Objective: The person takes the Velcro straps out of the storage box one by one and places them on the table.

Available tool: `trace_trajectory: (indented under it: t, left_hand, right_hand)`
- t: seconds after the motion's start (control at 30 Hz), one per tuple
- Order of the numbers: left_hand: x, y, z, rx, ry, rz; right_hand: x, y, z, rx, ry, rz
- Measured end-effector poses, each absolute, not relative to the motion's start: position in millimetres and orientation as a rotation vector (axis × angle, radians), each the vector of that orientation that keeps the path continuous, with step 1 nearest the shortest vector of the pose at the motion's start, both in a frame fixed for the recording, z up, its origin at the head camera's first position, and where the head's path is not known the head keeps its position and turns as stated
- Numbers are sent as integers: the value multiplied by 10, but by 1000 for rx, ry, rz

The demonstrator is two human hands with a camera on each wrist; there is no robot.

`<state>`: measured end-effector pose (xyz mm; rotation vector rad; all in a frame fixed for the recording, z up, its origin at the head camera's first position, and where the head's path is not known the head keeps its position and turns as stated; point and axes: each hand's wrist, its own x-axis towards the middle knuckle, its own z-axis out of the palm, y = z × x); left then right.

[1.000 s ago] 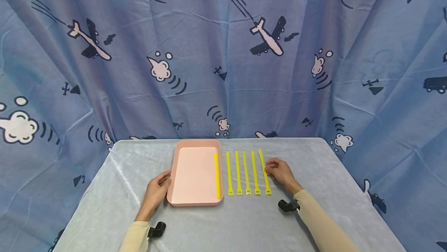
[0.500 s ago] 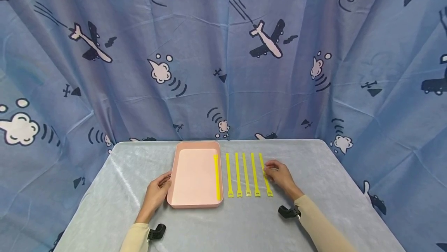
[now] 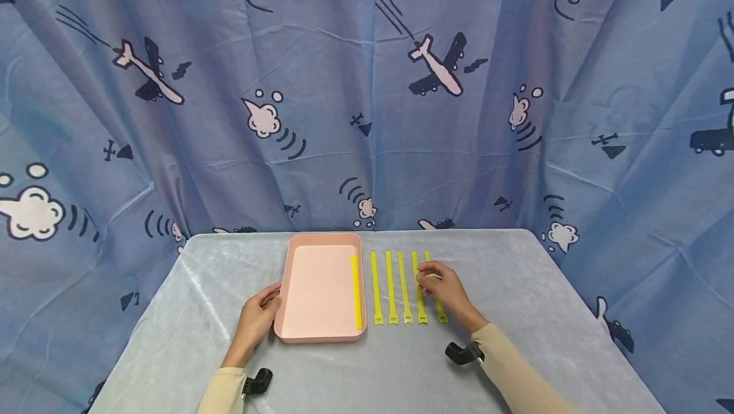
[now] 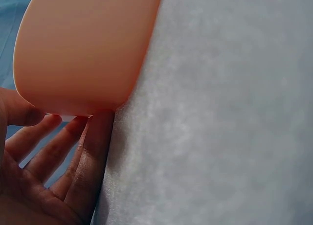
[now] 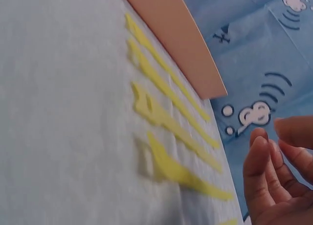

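A pink rectangular tray [image 3: 318, 286] lies on the table, with one yellow strap [image 3: 357, 293] along its right inner side. My left hand [image 3: 258, 315] touches the tray's left wall, fingers extended; the left wrist view shows the fingertips [image 4: 100, 118] against its lower edge. Right of the tray, several flat yellow cable-tie straps [image 3: 376, 290] lie side by side, slotted heads toward me. Over the two rightmost ones hovers my right hand [image 3: 448, 290], partly covering them. Its fingers are loosely bent, and the right wrist view shows nothing between thumb and fingertips [image 5: 261, 146].
A pale grey cloth covers the table [image 3: 401, 369]. Behind it hangs a blue curtain [image 3: 321, 70] printed with planes and clouds. Each wrist carries a black camera band, such as the right one [image 3: 464, 353].
My right hand has moved left from the rightmost strap to over the second one from the right. That rightmost strap has settled slightly askew. The left hand and tray stay still.
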<state>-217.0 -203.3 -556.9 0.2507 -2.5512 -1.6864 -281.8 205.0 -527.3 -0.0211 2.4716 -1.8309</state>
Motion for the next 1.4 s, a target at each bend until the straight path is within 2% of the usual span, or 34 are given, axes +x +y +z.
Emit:
trace_trajectory:
  t: [0.93,1.17,1.4]
  left_hand:
    - [-2144,-2026,-5546,262,-2547,-1689]
    - [-2159,-2030,-5560,263,-2563,-1695]
    - [-2166,-2020,-5554,266,-2553,-1679]
  right_hand:
    - [-2705,1237,-5165,-326,2305,-1906]
    - [-2685,1058,-5051,-291,2242,-1931]
    - [-2734,947,-5041,-368,2313,-1840]
